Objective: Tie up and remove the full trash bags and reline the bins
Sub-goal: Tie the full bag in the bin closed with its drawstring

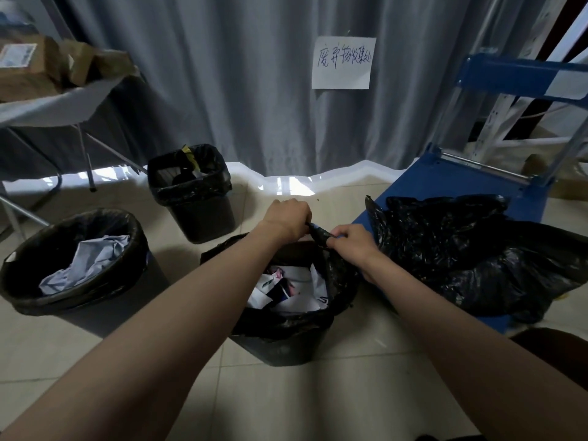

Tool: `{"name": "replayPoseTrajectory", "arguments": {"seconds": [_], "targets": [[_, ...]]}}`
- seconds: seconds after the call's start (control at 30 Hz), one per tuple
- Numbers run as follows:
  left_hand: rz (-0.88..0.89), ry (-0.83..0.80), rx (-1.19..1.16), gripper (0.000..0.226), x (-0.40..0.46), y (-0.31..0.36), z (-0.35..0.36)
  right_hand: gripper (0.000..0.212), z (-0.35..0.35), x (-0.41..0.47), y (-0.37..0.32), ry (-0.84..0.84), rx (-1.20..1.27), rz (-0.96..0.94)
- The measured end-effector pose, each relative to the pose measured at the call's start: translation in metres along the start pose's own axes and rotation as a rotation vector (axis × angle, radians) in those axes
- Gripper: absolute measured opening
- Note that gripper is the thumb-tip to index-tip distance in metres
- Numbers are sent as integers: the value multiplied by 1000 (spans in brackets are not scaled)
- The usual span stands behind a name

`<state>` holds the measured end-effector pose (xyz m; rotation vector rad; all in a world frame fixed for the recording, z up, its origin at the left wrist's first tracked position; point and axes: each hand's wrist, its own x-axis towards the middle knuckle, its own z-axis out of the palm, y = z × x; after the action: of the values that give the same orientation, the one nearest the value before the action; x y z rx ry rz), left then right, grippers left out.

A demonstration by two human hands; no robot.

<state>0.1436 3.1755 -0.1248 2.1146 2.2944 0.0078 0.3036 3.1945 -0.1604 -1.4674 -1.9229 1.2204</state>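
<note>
1. Head view, the bin in hand: a square black plastic bin stands on the pale tiled floor directly below the person, lined with a black plastic trash bag that holds crumpled white paper and printed scraps.
2. Head view, the hands: the left hand is curled round one gathered end of the bag's mouth, and the right hand pinches the twisted black strand just beside it. Both hands grip plastic; neither is loose or spread.
3. The relation that matters: the twisted strand runs short and nearly level between the two fists, over the far right corner of the bin. The near rim of the liner is still folded over the bin's edge, so the mouth is only partly gathered.
4. Judgement: the knot looks begun, not finished. The next move probably needs the two ends crossed over each other; both hands are equally near.
5. Head view, the rest: a round black bin with blue-grey crumpled paper sits to the left, and a smaller square black bin stands farther back; both are lined and untied. A heap of black plastic bags lies on a blue platform trolley to the right. A handwritten paper sign hangs on the grey curtain.
</note>
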Motion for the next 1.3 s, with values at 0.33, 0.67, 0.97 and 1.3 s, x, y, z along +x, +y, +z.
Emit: {"name": "replayPoseTrajectory", "arguments": {"seconds": [0.33,0.67,0.97,1.3], "targets": [[4,42,-306,13,-14,-23,-32,3,14,-4,-14,73,-25,-57],[41,144,-589,20,-22,-37,-76,22,21,-4,-10,68,-96,-36],[86,236,-762,19,-28,-52,-83,24,23,-2,-14,75,-134,-105],[255,173,-801,14,-40,-30,-81,9,31,-9,-62,2,249,-319]]}}
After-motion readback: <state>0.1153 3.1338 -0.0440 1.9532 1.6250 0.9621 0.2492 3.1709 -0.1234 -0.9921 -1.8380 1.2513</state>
